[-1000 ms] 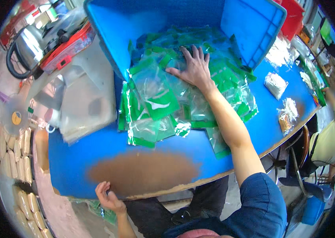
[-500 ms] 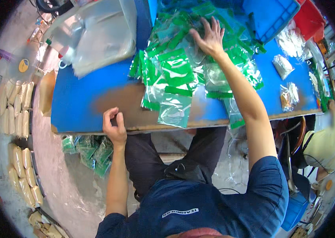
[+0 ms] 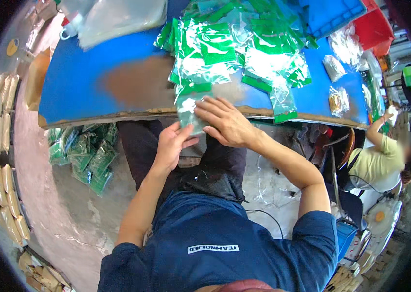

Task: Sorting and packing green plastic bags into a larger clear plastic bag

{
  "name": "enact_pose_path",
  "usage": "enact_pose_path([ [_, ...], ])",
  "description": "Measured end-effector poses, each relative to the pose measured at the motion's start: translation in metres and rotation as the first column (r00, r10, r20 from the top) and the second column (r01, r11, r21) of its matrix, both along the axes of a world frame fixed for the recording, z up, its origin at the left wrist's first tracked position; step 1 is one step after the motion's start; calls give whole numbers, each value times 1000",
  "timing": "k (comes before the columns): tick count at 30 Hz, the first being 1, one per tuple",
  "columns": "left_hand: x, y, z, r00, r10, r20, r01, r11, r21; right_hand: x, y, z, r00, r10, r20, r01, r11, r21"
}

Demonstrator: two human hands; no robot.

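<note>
A small clear plastic bag with a green band (image 3: 186,103) lies over the table's front edge, its lower end hanging towards me. My left hand (image 3: 170,147) pinches that lower end between thumb and fingers. Stretched out, the fingers of my right hand (image 3: 228,122) rest flat on the bag's right side and cover part of it. Just beyond, a loose heap of similar green-banded bags (image 3: 215,46) spreads over the table. One more such bag (image 3: 283,100) reaches the front edge to the right of my right hand.
The blue table (image 3: 81,82) has a worn brown patch. Large clear plastic sheets (image 3: 120,22) lie far left. Blue (image 3: 334,17) and red (image 3: 374,27) crates stand far right, near small filled packets (image 3: 334,68). Filled green bags (image 3: 88,155) lie on the floor. A co-worker (image 3: 378,163) sits at right.
My right hand has come back from the far heap to the front edge. My left hand has moved right and now grips the front bag, which has shifted towards me.
</note>
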State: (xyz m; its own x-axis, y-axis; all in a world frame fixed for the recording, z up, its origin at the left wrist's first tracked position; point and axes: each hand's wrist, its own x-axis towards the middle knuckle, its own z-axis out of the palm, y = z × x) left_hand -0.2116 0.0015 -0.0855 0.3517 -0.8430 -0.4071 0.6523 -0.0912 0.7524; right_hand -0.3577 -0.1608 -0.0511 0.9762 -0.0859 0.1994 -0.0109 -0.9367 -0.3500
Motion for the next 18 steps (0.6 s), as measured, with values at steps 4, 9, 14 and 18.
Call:
enact_pose_path([
  [4, -3, 1, -34, 996, 16, 87, -17, 1000, 12, 46, -53, 21, 981, -184, 58, 172, 970, 173],
  [9, 4, 17, -21, 989, 119, 93, -107, 987, -121, 43, -81, -8, 964, -213, 157, 247, 937, -245],
  [14, 1, 28, -1, 996, 30, -86, -38, 995, -90, -7, -14, -20, 972, -46, 230, 37, 998, 44],
  [18, -6, 22, -16, 952, -128, -279, 80, 981, -177, 6, 44, -15, 600, -797, 69, -5, 83, 997],
])
